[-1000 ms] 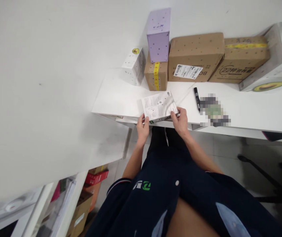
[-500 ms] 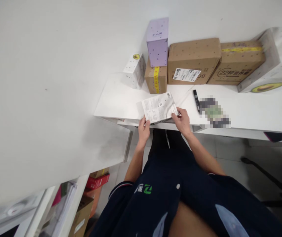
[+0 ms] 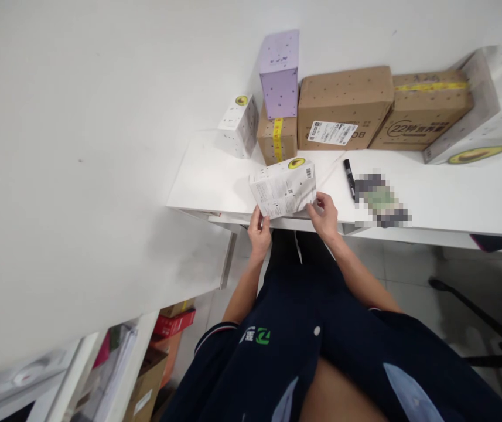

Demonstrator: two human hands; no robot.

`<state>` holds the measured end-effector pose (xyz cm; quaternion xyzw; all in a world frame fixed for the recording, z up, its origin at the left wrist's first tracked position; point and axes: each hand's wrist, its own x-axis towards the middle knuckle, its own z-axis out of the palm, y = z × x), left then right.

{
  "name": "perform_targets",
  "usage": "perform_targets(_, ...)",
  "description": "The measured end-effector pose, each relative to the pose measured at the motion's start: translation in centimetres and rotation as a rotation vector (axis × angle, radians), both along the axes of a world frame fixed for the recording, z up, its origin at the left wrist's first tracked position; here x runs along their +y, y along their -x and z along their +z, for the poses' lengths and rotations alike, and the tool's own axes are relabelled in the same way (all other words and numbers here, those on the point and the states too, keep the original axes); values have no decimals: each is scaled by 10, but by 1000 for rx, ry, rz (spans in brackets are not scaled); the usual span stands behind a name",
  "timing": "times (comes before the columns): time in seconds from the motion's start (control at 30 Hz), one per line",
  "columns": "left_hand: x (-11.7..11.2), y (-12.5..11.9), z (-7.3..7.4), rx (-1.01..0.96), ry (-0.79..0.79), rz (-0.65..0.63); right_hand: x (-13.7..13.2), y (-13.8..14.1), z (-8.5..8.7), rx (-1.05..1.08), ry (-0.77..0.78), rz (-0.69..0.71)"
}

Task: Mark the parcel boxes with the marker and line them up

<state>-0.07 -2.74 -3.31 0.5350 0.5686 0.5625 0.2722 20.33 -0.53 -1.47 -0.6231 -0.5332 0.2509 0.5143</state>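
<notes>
A small white carton point(image 3: 283, 190) with an avocado picture on its upper face and printed text on its near side is tilted at the desk's front edge. My left hand point(image 3: 259, 231) grips its lower left corner, thumb and fingers closed on it. At the lower right corner, my right hand point(image 3: 324, 215) also holds the carton between thumb and fingers. Behind it stands a brown box with yellow tape point(image 3: 277, 140), and a purple box point(image 3: 279, 76) rests on that one. A similar white avocado carton point(image 3: 241, 126) stands at the left.
Two larger brown boxes point(image 3: 345, 108) and a big white avocado box point(image 3: 488, 111) line the wall along the white desk point(image 3: 439, 199). A black marker point(image 3: 349, 179) lies beside a blurred-out flat object point(image 3: 382, 199). Shelves with boxes point(image 3: 145, 381) are at lower left.
The carton has been tipped so that its avocado face now shows at the top. My left hand has shifted slightly right; my right hand stays almost in place.
</notes>
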Motion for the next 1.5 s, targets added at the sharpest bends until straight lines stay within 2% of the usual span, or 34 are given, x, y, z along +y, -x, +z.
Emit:
perform_targets(0.17,-1,-5,-15,-31,39,14,-2,-1,-4,-77,80,-28)
perform_targets(0.27,2,-7,-22,-54,33,-2,0,-5,-5,-102,131,8)
perform_targets(0.4,6,-1,-21,-18,51,-3,7,-20,3,-177,139,91)
perform_targets(0.5,7,4,-15,-1,78,-22,18,-42,18,-324,109,-5)
perform_targets(0.57,7,6,-10,3,86,6,27,-59,30,-433,131,-132)
perform_targets(0.67,5,7,2,18,28,100,41,-81,44,-564,312,-256)
perform_targets(0.8,4,5,29,134,-141,168,48,-92,50,-689,593,-233)
perform_targets(0.9,5,0,52,272,-280,175,47,-92,46,-726,619,-192)
perform_targets(1.0,9,-10,69,354,-328,142,47,-94,40,-718,606,-165)
perform_targets(1.07,13,-17,74,368,-303,81,47,-96,37,-647,571,-141)
perform_targets(1.13,18,-23,76,391,-270,1,47,-99,35,-460,488,-138)
perform_targets(1.23,28,-28,72,456,-244,-50,43,-99,39,103,331,-174)
perform_targets(1.3,37,-29,71,513,-259,-16,39,-97,48,510,243,-141)
perform_targets(1.37,46,-29,71,589,-285,27,35,-93,61,777,164,-75)
perform_targets(1.43,51,-31,72,672,-313,53,33,-86,76,887,74,-13)
perform_targets(1.5,51,-33,73,729,-345,75,31,-77,91,881,-42,36)
